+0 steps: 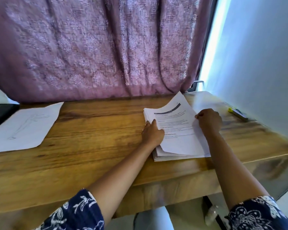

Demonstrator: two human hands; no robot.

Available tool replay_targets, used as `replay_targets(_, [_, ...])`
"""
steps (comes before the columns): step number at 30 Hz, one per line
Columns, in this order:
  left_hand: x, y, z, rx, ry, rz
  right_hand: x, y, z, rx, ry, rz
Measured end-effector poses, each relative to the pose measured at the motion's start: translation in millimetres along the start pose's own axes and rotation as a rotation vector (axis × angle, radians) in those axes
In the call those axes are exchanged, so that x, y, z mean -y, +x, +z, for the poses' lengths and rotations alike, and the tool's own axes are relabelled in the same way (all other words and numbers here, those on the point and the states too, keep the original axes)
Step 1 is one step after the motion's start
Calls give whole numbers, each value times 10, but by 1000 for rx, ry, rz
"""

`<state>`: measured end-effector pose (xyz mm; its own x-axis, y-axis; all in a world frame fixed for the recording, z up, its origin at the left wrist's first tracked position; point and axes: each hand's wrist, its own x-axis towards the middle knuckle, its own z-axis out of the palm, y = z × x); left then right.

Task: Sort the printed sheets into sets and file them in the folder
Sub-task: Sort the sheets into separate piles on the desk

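Stack (167,155) of printed sheets on counter (98,130), right of centre, nearer the right end. Lying flat, long side running near to far, edges slightly fanned at the near-left corner.

Top sheet (178,123) partly lifted off the stack. Far corner curled up toward the curtain, right edge raised, near end still down on the pile. Printed text with a dark header band across the far part. Text too blurred to read.

Left hand (152,131) laid on the stack's left edge, back of hand up. 1 straight finger pointing far along the paper, rest of the fingers hidden under the hand. No curl visible, so reads as flat and pressing down.

Right hand (209,121) at the top sheet's right edge, fingers curled in, fingertips pinched on the paper edge. Clamped on top sheet. Hands apart, 1 on each side of the stack.

Both forearms bare, reaching in from the near side. Navy floral sleeves (76,211) at the near edge of view.

Loose sheet (23,127) on the counter's left end, well apart from the stack, faint line drawing on it, set at an angle.

Dark flat thing (2,113) at the far-left edge, just beside the loose sheet. Folder or something else: cannot tell.

Pen (238,113) with yellow end on the far-right of the counter, near the wall (264,55), right of the right hand and not touching it.

Purple patterned curtain (90,47) hanging behind the counter's far edge.
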<state>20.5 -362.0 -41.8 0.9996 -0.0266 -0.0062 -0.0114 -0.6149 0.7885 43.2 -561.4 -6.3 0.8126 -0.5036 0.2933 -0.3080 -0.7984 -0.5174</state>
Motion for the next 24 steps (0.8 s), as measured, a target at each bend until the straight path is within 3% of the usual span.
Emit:
replay_targets(3, [20, 80, -52, -20, -170, 10, 93, -89, -64, -166, -24, -170])
replay_targets(6, [-12, 49, -262, -67, -400, 46, 319, -214, -200, -288, 169, -318])
replay_targets(12, [167, -1, -1112, -223, -681, 70, 1074, -318, -256, -212, 514, -382])
replay_targets(17, [733, -109, -2013, -500, -262, -25, 1739, -555, 368, 56, 429, -363])
replay_targets(22, [1276, -359, -2305, -507, 316, -91, 2076, -1164, 1106, 287, 246, -472])
replay_targets(24, [1470, -389, -2342, -456, 481, -87, 2104, -1317, 1261, 286, 93, -491])
